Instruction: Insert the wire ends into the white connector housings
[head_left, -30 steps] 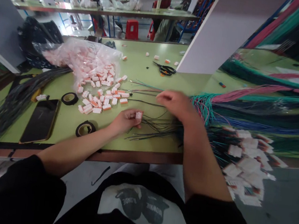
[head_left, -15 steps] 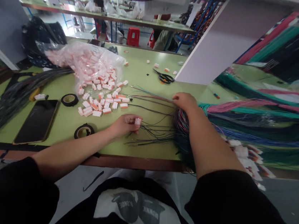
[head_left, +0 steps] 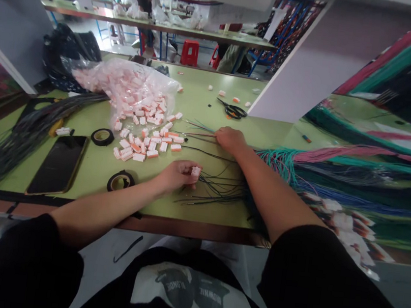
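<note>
Pinching a small, white, block-shaped plastic connector (head_left: 195,171) between thumb and fingers, the left hand (head_left: 177,176) kept its place over the near part of the green tabletop (head_left: 158,205), as half a second earlier. Thin dark wires (head_left: 221,178) extended rightward from beside the connector. The right hand (head_left: 231,139), by contrast, had shifted leftward, its fingertips now at the thin, multicoloured loose wires (head_left: 202,135); whether they had closed on any strand could not be told. Black-handled scissors (head_left: 233,111) lay unmoved beyond that hand, and loose white-and-orange plastic connectors (head_left: 146,141) remained heaped beyond the left hand.
</note>
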The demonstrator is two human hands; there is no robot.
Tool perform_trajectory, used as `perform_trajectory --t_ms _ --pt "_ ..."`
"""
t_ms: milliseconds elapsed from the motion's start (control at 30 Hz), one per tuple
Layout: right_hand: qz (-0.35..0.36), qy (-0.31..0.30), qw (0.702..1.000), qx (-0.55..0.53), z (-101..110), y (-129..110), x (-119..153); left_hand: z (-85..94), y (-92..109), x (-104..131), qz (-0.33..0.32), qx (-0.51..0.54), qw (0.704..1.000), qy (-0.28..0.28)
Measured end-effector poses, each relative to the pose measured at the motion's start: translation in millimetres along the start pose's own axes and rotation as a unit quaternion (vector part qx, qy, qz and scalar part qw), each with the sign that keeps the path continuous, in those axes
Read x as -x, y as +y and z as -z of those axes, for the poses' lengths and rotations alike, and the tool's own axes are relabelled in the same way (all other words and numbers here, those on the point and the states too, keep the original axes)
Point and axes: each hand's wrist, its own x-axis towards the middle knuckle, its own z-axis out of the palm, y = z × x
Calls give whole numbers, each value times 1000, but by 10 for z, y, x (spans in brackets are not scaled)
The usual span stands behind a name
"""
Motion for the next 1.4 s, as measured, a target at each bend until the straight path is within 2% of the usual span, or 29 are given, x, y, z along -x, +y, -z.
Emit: perform_trajectory --t_ms 133,233,300,367,433,533,633,767,967,1100,1400 --pt "-5 10 1000 -4 -13 -16 -45 1 -6 -4 5 -7 1000 -3" --pt "-76 40 994 -66 -26 59 -48 -7 -6 -8 7 2 1000 1" --pt "-140 80 976 -148 -25 128 -41 -12 -5 -11 5 8 1000 6" --pt "-169 122 945 -253 -5 183 -24 -12 -5 -14 2 13 1000 10" --pt "-143 137 908 -370 49 196 15 -5 -2 -17 4 18 1000 16" --pt "-47 99 858 -502 195 108 146 12 9 -21 15 17 999 28" --pt "42 59 837 -542 359 -82 365 24 35 -16 19 17 999 40" --pt "91 67 841 -530 419 -357 697 21 82 0 30 28 998 39" --pt "41 166 877 -448 240 -541 1000 38 94 -11 32 43 998 15" --pt "31 195 879 -434 191 -569 1036 52 96 -12 32 49 998 2" --pt "37 189 894 -404 138 -620 1012 50 125 10 39 40 998 7"
